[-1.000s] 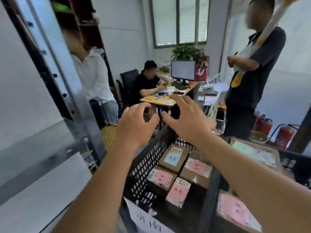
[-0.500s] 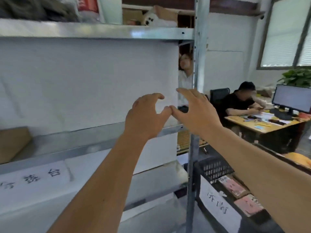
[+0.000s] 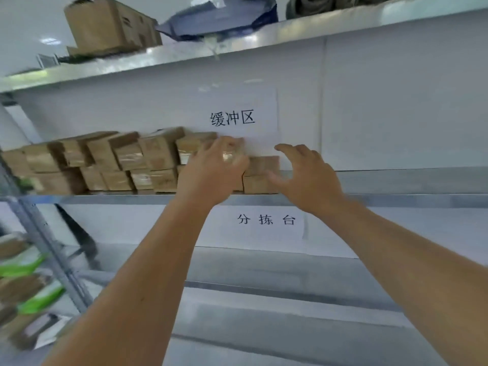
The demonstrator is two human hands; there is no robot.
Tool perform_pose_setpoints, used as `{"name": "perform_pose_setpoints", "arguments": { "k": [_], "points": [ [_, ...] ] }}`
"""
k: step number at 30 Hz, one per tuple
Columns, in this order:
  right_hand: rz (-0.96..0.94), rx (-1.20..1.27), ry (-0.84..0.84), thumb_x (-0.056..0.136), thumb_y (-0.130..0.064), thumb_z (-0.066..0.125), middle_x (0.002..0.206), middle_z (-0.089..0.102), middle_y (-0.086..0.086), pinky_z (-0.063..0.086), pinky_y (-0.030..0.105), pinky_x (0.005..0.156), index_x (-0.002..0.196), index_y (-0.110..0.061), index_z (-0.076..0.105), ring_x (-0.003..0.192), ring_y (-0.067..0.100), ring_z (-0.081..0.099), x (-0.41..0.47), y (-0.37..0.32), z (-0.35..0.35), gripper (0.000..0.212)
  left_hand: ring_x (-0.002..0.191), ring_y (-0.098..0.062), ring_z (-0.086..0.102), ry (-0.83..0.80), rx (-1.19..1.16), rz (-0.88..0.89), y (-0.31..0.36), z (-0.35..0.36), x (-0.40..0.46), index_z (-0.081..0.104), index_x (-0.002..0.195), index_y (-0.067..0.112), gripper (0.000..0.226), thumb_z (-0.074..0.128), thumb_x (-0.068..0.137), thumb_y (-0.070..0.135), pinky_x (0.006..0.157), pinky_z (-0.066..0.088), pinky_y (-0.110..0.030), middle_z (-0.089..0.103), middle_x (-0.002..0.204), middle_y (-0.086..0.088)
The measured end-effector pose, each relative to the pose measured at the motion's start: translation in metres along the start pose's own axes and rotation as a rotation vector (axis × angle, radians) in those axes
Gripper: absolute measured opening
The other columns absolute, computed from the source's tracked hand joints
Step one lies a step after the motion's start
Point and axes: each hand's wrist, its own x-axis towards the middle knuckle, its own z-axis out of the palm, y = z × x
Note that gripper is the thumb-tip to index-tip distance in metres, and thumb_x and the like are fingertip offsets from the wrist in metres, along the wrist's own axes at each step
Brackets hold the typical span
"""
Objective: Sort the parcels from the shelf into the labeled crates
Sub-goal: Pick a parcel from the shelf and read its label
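Note:
Several small brown cardboard parcels [image 3: 111,161] are stacked in two layers on the middle metal shelf [image 3: 396,198], from its left end to about the centre. My left hand [image 3: 214,173] reaches over the right end of the stack, fingers spread against the parcels there, hiding part of them. My right hand [image 3: 306,178] hovers open just right of the last parcels [image 3: 261,175], thumb near their side. Neither hand is closed on a parcel. The crates are out of view.
A paper sign [image 3: 232,118] hangs on the white back wall above the stack, another sign [image 3: 266,220] below the shelf. The top shelf holds a bigger cardboard box [image 3: 108,25] and a grey-blue bag [image 3: 219,17]. Green and brown packets [image 3: 23,283] lie lower left.
My view has swung left from the crates and the office to the shelf. Both hands have moved apart and reached forward up to the parcel stack.

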Motion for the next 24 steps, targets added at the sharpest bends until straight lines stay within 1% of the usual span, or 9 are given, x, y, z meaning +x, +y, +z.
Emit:
{"name": "perform_pose_setpoints", "arguments": {
  "k": [3, 5, 9, 12, 14, 17, 20, 22, 24],
  "points": [
    [-0.009, 0.008, -0.021, 0.093, -0.063, 0.052, 0.147, 0.051, -0.004, 0.043, 0.050, 0.106, 0.151, -0.035, 0.043, 0.135, 0.023, 0.045, 0.026, -0.023, 0.029, 0.065, 0.133, -0.029, 0.056, 0.010, 0.038, -0.042, -0.039, -0.019, 0.019, 0.055, 0.138, 0.047, 0.046, 0.050, 0.094, 0.057, 0.105, 0.050, -0.047, 0.053, 0.151, 0.008],
    [0.003, 0.003, -0.042, 0.093, -0.064, 0.051, 0.149, 0.049, -0.005, 0.043, 0.049, 0.107, 0.152, -0.036, 0.041, 0.136, 0.022, 0.044, 0.047, -0.027, 0.044, 0.065, 0.131, -0.027, 0.055, 0.003, 0.044, -0.067, -0.057, -0.019, 0.036, 0.054, 0.137, 0.047, 0.040, 0.051, 0.098, 0.053, 0.102, 0.047, -0.044, 0.054, 0.148, 0.007],
    [0.063, -0.021, -0.057, 0.092, -0.066, 0.049, 0.149, 0.049, -0.004, 0.042, 0.049, 0.107, 0.152, -0.038, 0.040, 0.136, 0.024, 0.044, 0.088, -0.009, 0.071, 0.066, 0.112, -0.025, 0.063, -0.038, 0.038, -0.084, -0.073, 0.006, 0.071, 0.057, 0.132, 0.045, 0.035, 0.050, 0.099, 0.055, 0.090, 0.047, -0.040, 0.064, 0.127, 0.010],
    [0.162, -0.003, -0.109, 0.095, -0.066, 0.050, 0.146, 0.050, 0.000, 0.043, 0.045, 0.102, 0.152, -0.036, 0.041, 0.134, 0.028, 0.046, 0.115, 0.020, 0.094, 0.065, 0.104, -0.022, 0.063, -0.154, 0.034, -0.107, -0.070, 0.046, 0.090, 0.062, 0.125, 0.044, 0.034, 0.048, 0.098, 0.058, 0.090, 0.048, -0.039, 0.068, 0.115, 0.009],
    [0.270, 0.041, -0.177, 0.093, -0.067, 0.051, 0.143, 0.053, 0.006, 0.046, 0.046, 0.102, 0.150, -0.029, 0.044, 0.130, 0.031, 0.051, 0.128, 0.039, 0.111, 0.069, 0.099, -0.021, 0.066, -0.213, 0.018, -0.100, -0.067, 0.080, 0.097, 0.067, 0.115, 0.039, 0.032, 0.048, 0.098, 0.058, 0.091, 0.053, -0.040, 0.071, 0.105, 0.008],
    [0.445, 0.127, -0.220, 0.091, -0.061, 0.055, 0.125, 0.065, 0.014, 0.050, 0.041, 0.092, 0.129, -0.014, 0.058, 0.113, 0.035, 0.060, 0.138, 0.056, 0.132, 0.060, 0.093, -0.024, 0.071, -0.231, 0.001, -0.095, -0.065, 0.123, 0.109, 0.067, 0.104, 0.033, 0.028, 0.048, 0.099, 0.052, 0.090, 0.058, -0.042, 0.074, 0.095, 0.004],
    [0.507, 0.178, -0.212, 0.094, -0.051, 0.054, 0.110, 0.070, 0.016, 0.049, 0.035, 0.076, 0.106, -0.006, 0.065, 0.099, 0.034, 0.064, 0.143, 0.057, 0.138, 0.047, 0.095, -0.031, 0.070, -0.208, 0.008, -0.080, -0.063, 0.141, 0.114, 0.062, 0.109, 0.027, 0.027, 0.047, 0.104, 0.048, 0.083, 0.056, -0.041, 0.074, 0.098, -0.003],
    [0.538, 0.173, -0.216, 0.095, -0.047, 0.052, 0.109, 0.070, 0.016, 0.044, 0.033, 0.069, 0.104, -0.004, 0.066, 0.097, 0.033, 0.064, 0.141, 0.054, 0.135, 0.046, 0.096, -0.031, 0.069, -0.195, 0.014, -0.054, -0.061, 0.142, 0.114, 0.061, 0.112, 0.024, 0.027, 0.047, 0.106, 0.046, 0.082, 0.054, -0.041, 0.073, 0.099, -0.004],
    [0.564, 0.186, -0.181, 0.089, -0.053, 0.052, 0.112, 0.069, 0.014, 0.045, 0.033, 0.073, 0.110, -0.006, 0.066, 0.100, 0.033, 0.064, 0.135, 0.054, 0.130, 0.054, 0.098, -0.027, 0.068, -0.207, -0.013, -0.042, -0.059, 0.139, 0.112, 0.060, 0.116, 0.025, 0.025, 0.050, 0.105, 0.045, 0.082, 0.052, -0.039, 0.072, 0.102, 0.001]
  ]
}}
